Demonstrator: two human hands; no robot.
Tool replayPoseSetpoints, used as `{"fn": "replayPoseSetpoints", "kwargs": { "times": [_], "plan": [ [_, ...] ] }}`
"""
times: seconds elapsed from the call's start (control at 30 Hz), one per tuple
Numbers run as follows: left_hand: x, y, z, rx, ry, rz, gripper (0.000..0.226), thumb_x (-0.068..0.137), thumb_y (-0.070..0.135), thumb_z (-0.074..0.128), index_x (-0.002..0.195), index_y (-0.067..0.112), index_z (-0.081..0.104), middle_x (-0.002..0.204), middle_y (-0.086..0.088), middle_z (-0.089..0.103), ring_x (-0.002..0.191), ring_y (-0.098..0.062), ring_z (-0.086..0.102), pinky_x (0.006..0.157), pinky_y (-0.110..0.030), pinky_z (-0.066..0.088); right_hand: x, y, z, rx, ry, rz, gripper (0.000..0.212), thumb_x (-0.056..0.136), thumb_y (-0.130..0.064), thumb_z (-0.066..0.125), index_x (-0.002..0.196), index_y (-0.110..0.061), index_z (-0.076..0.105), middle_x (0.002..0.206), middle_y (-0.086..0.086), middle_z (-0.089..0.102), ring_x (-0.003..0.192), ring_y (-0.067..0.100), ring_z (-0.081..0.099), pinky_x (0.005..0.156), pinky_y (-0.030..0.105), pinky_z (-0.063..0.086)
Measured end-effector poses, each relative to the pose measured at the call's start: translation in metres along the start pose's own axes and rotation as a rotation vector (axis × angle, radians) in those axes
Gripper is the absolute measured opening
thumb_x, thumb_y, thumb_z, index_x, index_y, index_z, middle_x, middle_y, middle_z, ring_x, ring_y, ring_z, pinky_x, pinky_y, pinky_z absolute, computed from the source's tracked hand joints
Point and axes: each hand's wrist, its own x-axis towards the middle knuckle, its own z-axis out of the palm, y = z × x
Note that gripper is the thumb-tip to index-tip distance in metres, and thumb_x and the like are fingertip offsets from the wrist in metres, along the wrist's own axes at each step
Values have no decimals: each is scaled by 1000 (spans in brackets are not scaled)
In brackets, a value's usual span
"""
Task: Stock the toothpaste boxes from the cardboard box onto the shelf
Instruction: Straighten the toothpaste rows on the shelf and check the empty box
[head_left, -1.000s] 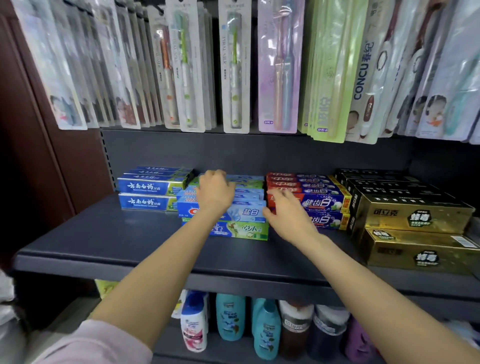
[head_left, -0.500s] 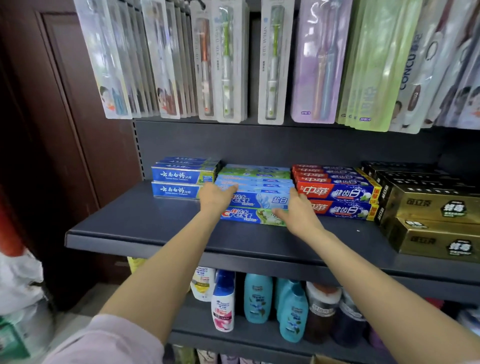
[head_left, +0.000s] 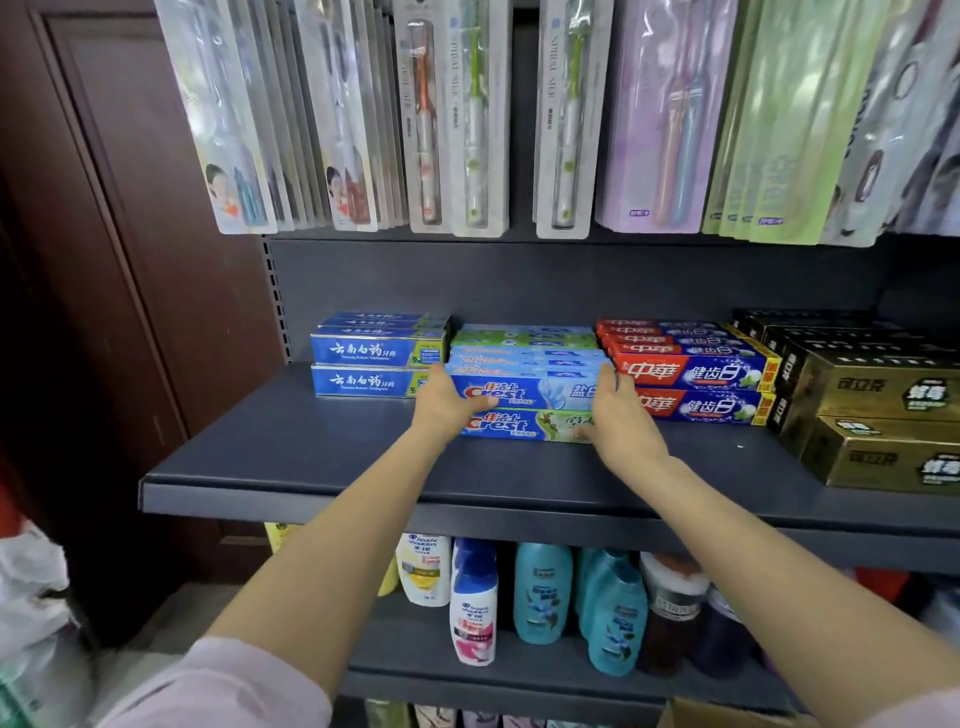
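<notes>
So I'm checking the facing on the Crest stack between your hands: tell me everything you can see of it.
The Crest stack is a pile of long cardboard toothpaste boxes lying flat, long sides facing out, on the dark shelf. The front top box is blue, the bottom front one blue turning green to the right; more boxes sit behind. It stands between the blue boxes and the red boxes. The left hand presses its left end, the right hand its right end.
</notes>
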Motion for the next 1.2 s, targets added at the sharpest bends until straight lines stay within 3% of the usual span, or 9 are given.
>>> {"fn": "replayPoseSetpoints", "kwargs": {
  "times": [0.1, 0.2, 0.3, 0.4, 0.53, 0.7, 0.87, 1.03, 1.2],
  "plan": [
    [1, 0, 0, 1, 6, 6, 69, 77, 28, 76, 129, 5, 38, 133, -13, 52, 119, -25, 55, 91, -35, 49, 1, -1, 0, -59, 29, 2, 73, 85, 0, 62, 144, 0, 18, 136, 18, 36, 120, 30, 47, 89, 34, 46],
    [0, -3, -2, -1, -23, 15, 76, 73, 34, 78, 131, 7, 37, 133, -11, 53, 120, -24, 54, 94, -36, 48, 1, -5, 1, -110, 50, 6, 75, 85, -13, 68, 142, 0, 21, 146, 19, 24, 130, 30, 38, 97, 34, 44],
    [3, -1, -6, -44, -23, 34, 91, 76, 47, 72, 144, 7, 26, 143, -10, 45, 130, -27, 46, 102, -37, 41, 2, -14, -2, -219, 84, -102, 98, 81, -43, 69, 146, 2, 12, 156, 19, 4, 146, 29, 9, 117, 33, 17],
    [12, 6, -12, -131, -3, 15, 74, 90, 50, 53, 144, 6, 29, 145, -11, 43, 130, -28, 45, 103, -39, 38, 15, -25, -10, -231, 25, -212, 111, 77, -55, 66, 150, -3, 0, 159, 13, -3, 148, 25, -3, 120, 33, 5],
    [22, 9, -10, -134, -108, -46, 31, 101, 34, 38, 104, 5, 47, 92, -8, 62, 78, -18, 57, 77, -34, 45, 33, -32, -6, -286, -143, -235, 113, 77, -61, 62, 150, -6, -3, 160, 10, -2, 148, 21, -1, 120, 33, 4],
    [23, 6, -8, -197, -153, -34, 27, 101, 30, 39, 91, 7, 48, 78, -4, 58, 78, -21, 59, 80, -37, 51, 36, -30, 4, -322, -105, -237, 105, 77, -60, 63, 150, -7, 10, 159, 8, 13, 147, 20, 13, 119, 33, 13],
    [22, 3, -5, -233, -149, -24, 25, 99, 32, 44, 103, 7, 47, 94, -6, 61, 77, -17, 62, 65, -27, 49, 38, -29, 5, -355, -149, -224, 106, 77, -62, 62, 150, -8, 8, 160, 8, 9, 147, 20, 11, 119, 34, 12],
    [37, 6, -14, -56, 44, 49, 22, 98, 30, 45, 106, 9, 47, 101, -6, 52, 93, -21, 53, 75, -30, 40, 42, -32, -4, -298, -170, -239, 116, 74, -77, 48, 151, -9, -5, 159, 6, -15, 147, 20, -11, 119, 35, -1],
    [52, 6, -12, -239, -118, -73, 28, 96, 27, 52, 112, 5, 50, 110, -13, 66, 79, -18, 64, 69, -30, 54, 57, -39, -9, -255, -237, -203, 92, 86, -72, 26, 152, -13, 1, 160, 3, -5, 148, 17, -6, 120, 35, 0]
  ]
}}
